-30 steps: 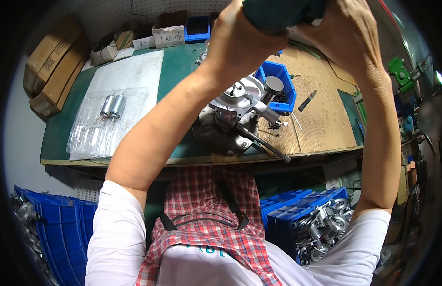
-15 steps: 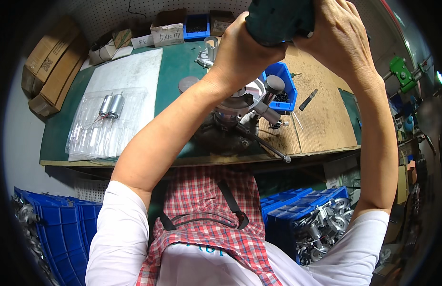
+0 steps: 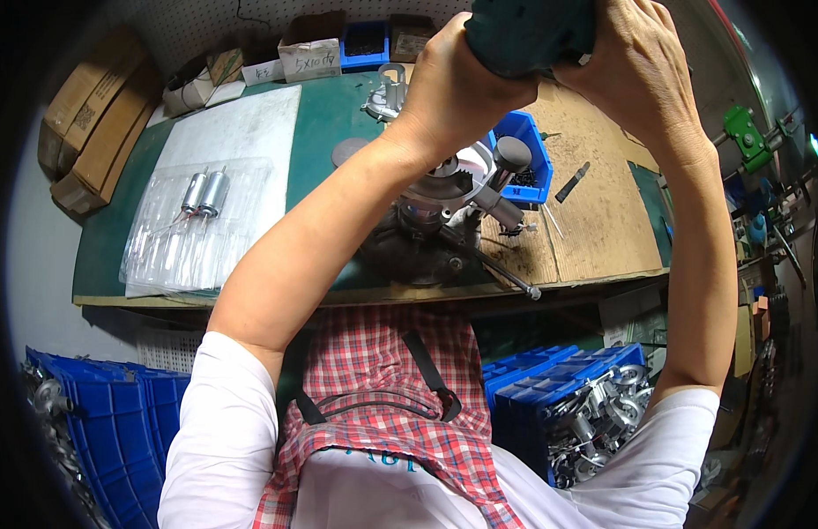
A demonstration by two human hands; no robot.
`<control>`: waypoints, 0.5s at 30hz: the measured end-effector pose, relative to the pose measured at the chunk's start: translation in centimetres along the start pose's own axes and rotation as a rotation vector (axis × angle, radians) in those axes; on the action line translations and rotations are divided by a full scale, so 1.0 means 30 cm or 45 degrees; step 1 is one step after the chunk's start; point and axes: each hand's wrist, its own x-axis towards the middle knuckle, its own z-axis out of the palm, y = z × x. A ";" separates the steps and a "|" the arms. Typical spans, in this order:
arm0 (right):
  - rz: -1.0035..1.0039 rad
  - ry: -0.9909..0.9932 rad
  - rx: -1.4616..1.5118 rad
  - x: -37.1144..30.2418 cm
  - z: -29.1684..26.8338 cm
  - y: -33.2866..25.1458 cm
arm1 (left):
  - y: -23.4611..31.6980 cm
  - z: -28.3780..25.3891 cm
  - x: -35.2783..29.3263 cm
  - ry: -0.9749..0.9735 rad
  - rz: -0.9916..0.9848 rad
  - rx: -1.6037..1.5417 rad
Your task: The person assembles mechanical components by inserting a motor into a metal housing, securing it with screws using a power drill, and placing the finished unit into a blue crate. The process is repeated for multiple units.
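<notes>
Both my hands grip a dark green power drill (image 3: 528, 35) high above the bench; its top runs out of the picture. My left hand (image 3: 462, 93) wraps round its left side, and my right hand (image 3: 638, 75) closes on the right. Below them a silver metal housing (image 3: 484, 167) with a toothed dark part (image 3: 444, 187) sits on a dark vise (image 3: 413, 256) at the bench's front edge. A small motor (image 3: 501, 212) juts from the housing's right side. My left hand and wrist partly cover this assembly. The drill's tip is not visible.
A blue bin (image 3: 537, 163) of small dark screws stands behind the housing, on cardboard (image 3: 603, 229) with a black-handled tool (image 3: 572, 182). Two silver motors (image 3: 213, 194) lie in a clear tray (image 3: 153, 256) at left. Another housing (image 3: 387, 97) stands behind. Blue crates (image 3: 100, 423) flank me below.
My hands and the drill have shifted slightly to the right in the picture. Both hands keep their grip, and the housing on the vise looks the same.
</notes>
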 end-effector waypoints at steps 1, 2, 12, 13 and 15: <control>-0.005 -0.025 -0.007 0.001 -0.004 0.003 | 0.000 0.003 0.000 0.002 -0.005 -0.007; 0.008 -0.012 -0.002 -0.001 -0.002 0.001 | 0.002 0.006 -0.001 0.006 -0.012 -0.013; 0.088 -0.005 -0.064 -0.002 -0.033 -0.055 | 0.038 -0.043 0.006 -0.264 -0.243 -0.015; 0.127 -0.052 -0.108 0.000 -0.046 -0.063 | 0.036 -0.047 0.004 -0.273 -0.182 0.023; 0.008 -0.053 -0.165 -0.005 -0.045 -0.023 | 0.026 -0.045 -0.004 -0.288 -0.055 0.093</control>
